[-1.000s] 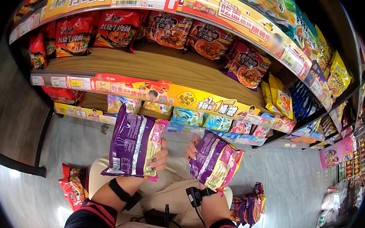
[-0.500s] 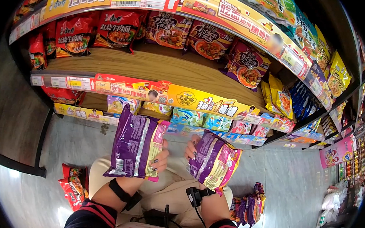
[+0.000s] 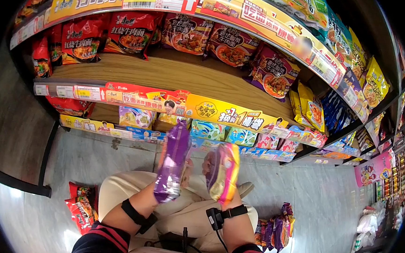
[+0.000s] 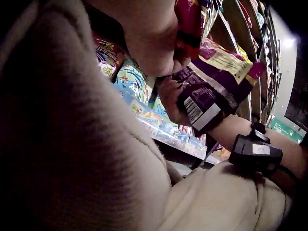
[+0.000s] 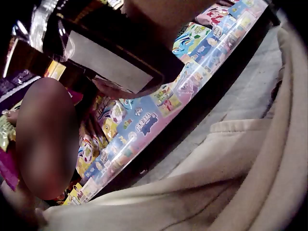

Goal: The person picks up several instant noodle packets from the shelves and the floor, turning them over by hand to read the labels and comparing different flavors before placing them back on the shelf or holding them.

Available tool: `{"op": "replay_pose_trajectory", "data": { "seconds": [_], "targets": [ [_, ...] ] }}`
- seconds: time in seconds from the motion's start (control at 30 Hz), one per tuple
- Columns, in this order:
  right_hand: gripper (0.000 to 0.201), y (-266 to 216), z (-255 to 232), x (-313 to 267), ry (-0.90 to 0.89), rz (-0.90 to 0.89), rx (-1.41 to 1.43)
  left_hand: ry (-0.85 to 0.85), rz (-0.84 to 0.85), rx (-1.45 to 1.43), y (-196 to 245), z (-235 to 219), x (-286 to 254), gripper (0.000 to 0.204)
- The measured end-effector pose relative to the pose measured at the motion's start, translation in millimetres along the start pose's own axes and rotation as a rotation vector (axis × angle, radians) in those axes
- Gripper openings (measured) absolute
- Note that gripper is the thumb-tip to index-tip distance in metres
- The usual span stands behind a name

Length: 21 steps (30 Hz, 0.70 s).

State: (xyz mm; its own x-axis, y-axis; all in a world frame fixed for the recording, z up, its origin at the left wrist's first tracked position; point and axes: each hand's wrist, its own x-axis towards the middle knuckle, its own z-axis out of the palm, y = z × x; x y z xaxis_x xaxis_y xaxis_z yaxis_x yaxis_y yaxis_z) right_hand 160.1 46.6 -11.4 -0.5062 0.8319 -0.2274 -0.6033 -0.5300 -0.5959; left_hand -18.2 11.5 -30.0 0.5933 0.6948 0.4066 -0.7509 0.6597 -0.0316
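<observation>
Both hands hold noodle packets edge-on above the person's lap, seen from the head camera. The left hand (image 3: 160, 189) grips a purple packet (image 3: 172, 162), held upright with its thin edge toward the camera. Just to its right, the right hand (image 3: 211, 167) grips a second packet (image 3: 223, 172), showing yellow and pink along its edge. The two packets are close together but apart. Beyond them runs a low shelf (image 3: 213, 111) with yellow price strips and rows of noodle bags. On the floor at near left lie red packets (image 3: 80, 205); at near right lies a pile of purple packets (image 3: 273, 228).

From the left wrist camera, the right hand (image 4: 171, 98) has its fingers curled around the second packet (image 4: 211, 86), whose barcode faces the lens. A black wrist strap (image 4: 255, 153) sits on that arm.

From the right wrist camera, the view is dark and blurred; a packet's pale panel (image 5: 110, 65) shows near the top, with colourful shelf labels (image 5: 159, 106) behind.
</observation>
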Motion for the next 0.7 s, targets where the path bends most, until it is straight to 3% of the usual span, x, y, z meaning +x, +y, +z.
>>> {"op": "replay_pose_trajectory", "data": {
  "seconds": [0.03,0.1,0.13,0.23,0.4,0.43,0.5,0.57,0.63,0.67,0.7],
  "targets": [
    [0.033,2,-9,5,0.016,0.016,0.04,0.127,0.112,0.158,-3,1,-12,0.058],
    [0.036,-1,0,14,0.38,0.039,0.023,0.779,0.328,0.762,-20,51,4,0.046],
    [0.038,2,-13,21,0.306,0.124,0.077,0.766,0.223,0.444,-15,49,4,0.038],
    [0.037,-1,-6,17,0.356,0.128,-0.077,0.681,0.201,0.398,-13,37,2,0.039],
    [0.037,-5,-10,15,0.63,-0.054,-0.162,0.757,0.23,0.419,-12,44,7,0.039],
    [0.037,-5,-10,16,0.629,-0.056,-0.158,0.767,0.234,0.408,-11,48,8,0.039],
    [0.027,-8,-12,16,0.611,-0.269,-0.299,0.745,0.206,0.392,-8,36,4,0.04],
    [0.026,-6,-18,18,0.599,-0.347,-0.321,0.784,0.198,0.468,-9,27,1,0.041],
    [0.031,-5,-16,15,0.593,-0.281,-0.41,0.816,0.208,0.471,-9,22,0,0.039],
    [0.031,-4,-17,16,0.614,-0.315,-0.585,0.879,0.219,0.735,-8,4,-5,0.037],
    [0.031,-1,-28,20,0.609,-0.318,-0.569,0.936,0.225,1.006,-6,6,-6,0.035]
  ]
}}
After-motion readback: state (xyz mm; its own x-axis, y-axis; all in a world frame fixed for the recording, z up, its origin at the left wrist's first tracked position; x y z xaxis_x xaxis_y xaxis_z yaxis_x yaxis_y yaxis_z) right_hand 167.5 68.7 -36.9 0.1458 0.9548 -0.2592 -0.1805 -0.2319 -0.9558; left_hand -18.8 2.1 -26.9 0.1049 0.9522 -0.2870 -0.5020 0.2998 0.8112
